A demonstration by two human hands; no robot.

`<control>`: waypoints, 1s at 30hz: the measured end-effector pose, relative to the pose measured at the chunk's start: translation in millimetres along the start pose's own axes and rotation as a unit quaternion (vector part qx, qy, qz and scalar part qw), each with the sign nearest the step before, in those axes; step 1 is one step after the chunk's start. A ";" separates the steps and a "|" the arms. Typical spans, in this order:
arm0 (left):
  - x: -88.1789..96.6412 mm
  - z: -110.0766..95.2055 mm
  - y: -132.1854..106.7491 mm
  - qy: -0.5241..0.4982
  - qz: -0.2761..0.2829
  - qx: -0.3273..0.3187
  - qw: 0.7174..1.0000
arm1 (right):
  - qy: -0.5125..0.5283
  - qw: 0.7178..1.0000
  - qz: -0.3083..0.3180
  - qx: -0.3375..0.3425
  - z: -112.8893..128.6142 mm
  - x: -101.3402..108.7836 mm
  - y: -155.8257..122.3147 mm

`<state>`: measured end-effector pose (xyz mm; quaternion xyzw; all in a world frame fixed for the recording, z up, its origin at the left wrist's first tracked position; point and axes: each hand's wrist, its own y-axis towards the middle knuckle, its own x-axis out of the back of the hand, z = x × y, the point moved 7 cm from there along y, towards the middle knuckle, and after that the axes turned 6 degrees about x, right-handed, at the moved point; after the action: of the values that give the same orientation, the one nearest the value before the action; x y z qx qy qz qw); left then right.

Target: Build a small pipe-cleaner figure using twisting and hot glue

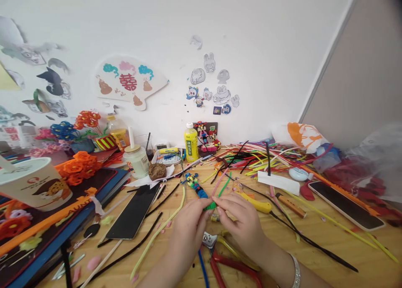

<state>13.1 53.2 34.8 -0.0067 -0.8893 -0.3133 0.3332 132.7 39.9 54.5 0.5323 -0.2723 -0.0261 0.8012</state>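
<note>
A small figure wound from pipe cleaners, with a yellow and blue head, blue and black body and green lower end, points away from me over the table. My left hand is closed around its lower part. Against the green end, the fingers of my right hand pinch together. A pink pipe cleaner and a green one stick up by the fingertips; whether they join the figure is hidden. Below my hands lie pliers with red and yellow handles. A blue pipe cleaner runs beside them.
Right of my hands lies a yellow hot glue gun with a black cord. Phones flank the work area. Loose pipe cleaners heap at the back, near a yellow bottle. A paper cup stands left.
</note>
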 end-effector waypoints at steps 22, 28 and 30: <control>-9.8 3.1 5.2 -0.089 0.105 0.110 0.984 | -0.037 0.997 0.035 0.052 3.0 4.4 4.4; -11.8 4.8 4.7 -0.108 0.113 0.122 0.980 | -0.047 0.996 0.040 0.061 3.9 3.5 3.5; -12.1 5.3 4.5 -0.116 0.114 0.130 0.978 | -0.049 0.996 0.043 0.056 3.2 3.0 2.7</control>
<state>20.4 62.2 27.0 -0.1014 -0.9484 -0.1523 0.2589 133.1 37.5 59.0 0.5625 -0.3352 -0.0025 0.7558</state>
